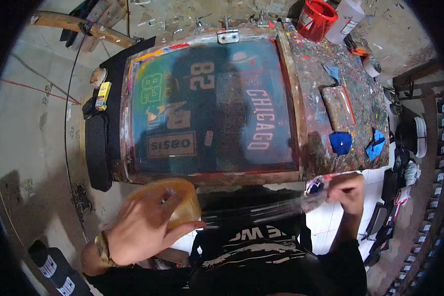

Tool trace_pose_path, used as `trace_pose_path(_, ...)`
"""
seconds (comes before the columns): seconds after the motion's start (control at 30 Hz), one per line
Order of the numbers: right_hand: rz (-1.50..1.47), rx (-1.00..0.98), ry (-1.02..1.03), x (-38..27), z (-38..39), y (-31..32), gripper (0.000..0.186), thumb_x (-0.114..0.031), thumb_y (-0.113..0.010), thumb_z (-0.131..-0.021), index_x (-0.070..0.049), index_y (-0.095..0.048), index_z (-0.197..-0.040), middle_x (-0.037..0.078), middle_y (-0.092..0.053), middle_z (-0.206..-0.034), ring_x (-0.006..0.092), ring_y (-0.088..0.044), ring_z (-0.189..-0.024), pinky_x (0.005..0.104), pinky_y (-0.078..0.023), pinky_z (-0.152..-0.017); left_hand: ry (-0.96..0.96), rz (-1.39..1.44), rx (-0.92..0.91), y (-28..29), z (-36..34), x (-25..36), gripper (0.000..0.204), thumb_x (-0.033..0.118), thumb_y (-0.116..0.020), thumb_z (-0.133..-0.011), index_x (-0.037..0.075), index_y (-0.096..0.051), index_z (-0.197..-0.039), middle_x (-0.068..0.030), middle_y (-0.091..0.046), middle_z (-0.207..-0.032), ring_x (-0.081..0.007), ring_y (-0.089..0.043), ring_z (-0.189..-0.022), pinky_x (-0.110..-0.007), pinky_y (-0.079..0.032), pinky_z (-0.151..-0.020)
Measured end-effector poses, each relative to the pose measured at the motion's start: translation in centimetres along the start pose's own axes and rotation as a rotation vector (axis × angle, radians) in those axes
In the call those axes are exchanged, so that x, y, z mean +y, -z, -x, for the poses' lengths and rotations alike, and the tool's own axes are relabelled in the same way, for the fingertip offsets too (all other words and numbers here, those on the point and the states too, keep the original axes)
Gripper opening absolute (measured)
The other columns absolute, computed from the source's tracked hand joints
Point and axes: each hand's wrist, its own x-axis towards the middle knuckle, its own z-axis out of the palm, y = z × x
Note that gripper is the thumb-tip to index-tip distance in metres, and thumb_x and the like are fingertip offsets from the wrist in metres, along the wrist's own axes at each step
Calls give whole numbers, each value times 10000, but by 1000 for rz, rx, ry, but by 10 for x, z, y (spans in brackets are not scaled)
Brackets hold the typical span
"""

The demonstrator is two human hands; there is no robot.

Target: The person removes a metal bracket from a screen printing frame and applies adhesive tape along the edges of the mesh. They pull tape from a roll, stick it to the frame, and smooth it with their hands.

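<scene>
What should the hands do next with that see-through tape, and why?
Perhaps keep the clear strip taut and bring it toward the near edge of the wooden frame: it stretches between the tape roll in the left hand and the right hand, with the frame just beyond.

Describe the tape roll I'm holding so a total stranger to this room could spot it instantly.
Find the large framed screen with lettering on it, then look just below the left end of its near edge. There your left hand holds a wide, yellowish roll of tape. What sets it apart is the clear strip stretched from it to your right hand.
</scene>
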Motion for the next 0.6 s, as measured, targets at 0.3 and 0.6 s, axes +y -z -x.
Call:
trace_pose_path(0.3,-31,-20,560,-58,63,74,222,-178,-821,-865,-71,-698,-1015,44,-663,-725,94,-585,-462,249,-434,-391,-465,-344,515,24,57,59,441,461,-818,-815,272,-721,-1201,-183,-675,-1226,-282,-738,-888,-379,-629,-682)
trace_pose_path(0.6,94,537,586,-33,75,47,148,-207,-827,-800,-179,-682,-793,-32,-606,-599,109,-554,-467,273,-429,-475,-700,-386,670,26,65,57,202,222,-817,-850,179,-777,-1043,-122,-742,-1150,-272,-722,-730,-326,-586,-530)
